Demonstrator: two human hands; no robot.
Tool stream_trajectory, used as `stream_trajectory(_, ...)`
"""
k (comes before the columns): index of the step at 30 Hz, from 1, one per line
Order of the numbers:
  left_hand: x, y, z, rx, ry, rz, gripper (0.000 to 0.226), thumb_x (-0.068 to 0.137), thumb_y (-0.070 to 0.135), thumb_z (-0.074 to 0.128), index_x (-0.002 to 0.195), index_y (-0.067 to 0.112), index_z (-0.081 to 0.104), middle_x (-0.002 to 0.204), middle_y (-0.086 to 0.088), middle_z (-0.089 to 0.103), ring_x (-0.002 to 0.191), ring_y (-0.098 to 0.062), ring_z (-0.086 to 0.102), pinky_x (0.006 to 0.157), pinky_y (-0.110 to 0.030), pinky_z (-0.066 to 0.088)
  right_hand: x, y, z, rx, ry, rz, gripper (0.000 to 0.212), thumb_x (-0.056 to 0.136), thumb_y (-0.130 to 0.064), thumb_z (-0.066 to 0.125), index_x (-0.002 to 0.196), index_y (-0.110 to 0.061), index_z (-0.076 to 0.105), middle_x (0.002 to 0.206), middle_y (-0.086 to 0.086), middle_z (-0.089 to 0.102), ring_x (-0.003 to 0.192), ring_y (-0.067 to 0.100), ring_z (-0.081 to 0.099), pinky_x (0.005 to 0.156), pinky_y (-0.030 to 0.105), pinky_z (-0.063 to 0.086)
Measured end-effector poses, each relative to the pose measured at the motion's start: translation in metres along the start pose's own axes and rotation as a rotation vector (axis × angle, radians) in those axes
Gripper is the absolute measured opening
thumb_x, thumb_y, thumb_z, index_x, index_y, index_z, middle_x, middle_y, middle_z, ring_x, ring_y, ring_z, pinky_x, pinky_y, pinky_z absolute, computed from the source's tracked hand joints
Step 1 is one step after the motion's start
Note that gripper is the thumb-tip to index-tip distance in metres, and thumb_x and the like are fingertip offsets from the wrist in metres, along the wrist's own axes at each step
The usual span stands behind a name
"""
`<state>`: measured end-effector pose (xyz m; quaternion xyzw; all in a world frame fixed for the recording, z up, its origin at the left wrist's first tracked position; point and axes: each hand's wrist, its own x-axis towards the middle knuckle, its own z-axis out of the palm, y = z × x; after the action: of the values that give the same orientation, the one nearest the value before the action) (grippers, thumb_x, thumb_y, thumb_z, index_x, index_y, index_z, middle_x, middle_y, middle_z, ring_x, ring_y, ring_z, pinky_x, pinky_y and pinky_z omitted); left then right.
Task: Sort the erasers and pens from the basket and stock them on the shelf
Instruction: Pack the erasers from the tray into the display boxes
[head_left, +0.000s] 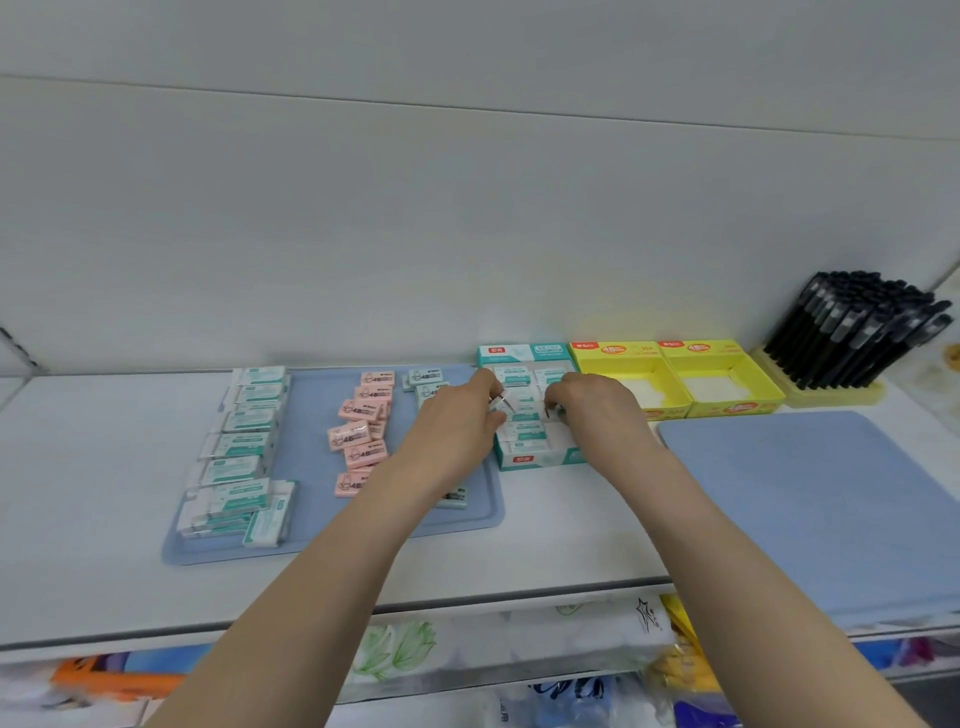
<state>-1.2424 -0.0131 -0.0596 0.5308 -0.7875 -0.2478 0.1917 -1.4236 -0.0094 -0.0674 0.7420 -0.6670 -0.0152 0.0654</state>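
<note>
White-and-teal erasers (240, 451) lie rowed beside pink erasers (360, 428) on my blue tray (311, 530), more fill the teal box (535, 457), and black pens (852, 332) stand upright far right.

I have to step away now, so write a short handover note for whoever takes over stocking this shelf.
Left hand and right hand: both over the teal display box, arranging white-and-teal erasers inside; exact grip unclear.
Blue tray: a white-and-teal eraser row, pink erasers and a few teal ones await boxing.
Two yellow boxes: look empty.
Black pens: upright in the yellow holder, far right.
Left: box the tray's erasers.
</note>
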Motion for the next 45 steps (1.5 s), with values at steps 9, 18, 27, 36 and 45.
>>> stream_trajectory(9, 0.005, 0.018, 0.005, -0.431, 0.039, 0.044, 0.016, 0.092, 0.017, 0.061, 0.106, 0.024, 0.059, 0.099, 0.009, 0.065, 0.078, -0.008, 0.069, 0.081, -0.037, 0.056, -0.017, 0.003, -0.03, 1.579, 0.018, 0.225, 0.018, 0.084, -0.002, 0.072, 0.097, -0.014, 0.069, 0.08, 0.002, 0.068, 0.072, 0.009, 0.065, 0.066, 0.021, 0.055)
stream_trajectory(18, 0.007, -0.004, 0.018, 0.25, -0.024, 0.229, 0.022, 0.093, 0.021, 0.054, 0.104, 0.02, 0.072, 0.107, -0.002, 0.067, 0.103, -0.022, 0.057, 0.083, -0.035, 0.049, -0.017, 0.022, -0.024, 0.516, -0.147, -0.013, 0.032, 0.085, -0.007, 0.065, 0.111, -0.024, 0.074, 0.105, 0.001, 0.069, 0.095, 0.017, 0.062, 0.084, 0.028, 0.048)
stream_trajectory(27, 0.012, -0.009, 0.023, 0.327, -0.049, 0.241, 0.024, 0.093, 0.018, 0.048, 0.093, 0.016, 0.072, 0.098, -0.006, 0.065, 0.091, -0.024, 0.057, 0.074, -0.035, 0.051, -0.013, 0.009, -0.025, 0.223, -0.174, -0.035, 0.026, 0.084, -0.023, 0.071, 0.11, -0.025, 0.071, 0.11, -0.002, 0.069, 0.101, 0.019, 0.061, 0.08, 0.026, 0.046)
stream_trajectory(36, 0.012, -0.009, 0.023, 0.344, -0.044, 0.266, 0.025, 0.094, 0.02, 0.049, 0.1, 0.016, 0.073, 0.101, -0.004, 0.065, 0.095, -0.023, 0.056, 0.074, -0.037, 0.051, -0.004, 0.0, -0.027, 0.149, -0.225, -0.068, 0.023, 0.079, -0.009, 0.069, 0.098, -0.023, 0.065, 0.104, 0.001, 0.059, 0.097, 0.022, 0.058, 0.07, 0.025, 0.039)
stream_trajectory(45, 0.003, -0.011, 0.015, 0.292, -0.053, 0.264, 0.026, 0.096, 0.02, 0.048, 0.103, 0.015, 0.072, 0.104, -0.004, 0.065, 0.099, -0.023, 0.058, 0.079, -0.037, 0.051, -0.003, -0.001, -0.021, 0.186, -0.163, 0.023, 0.024, 0.085, -0.011, 0.062, 0.103, -0.024, 0.071, 0.113, 0.004, 0.067, 0.101, 0.023, 0.061, 0.076, 0.026, 0.044)
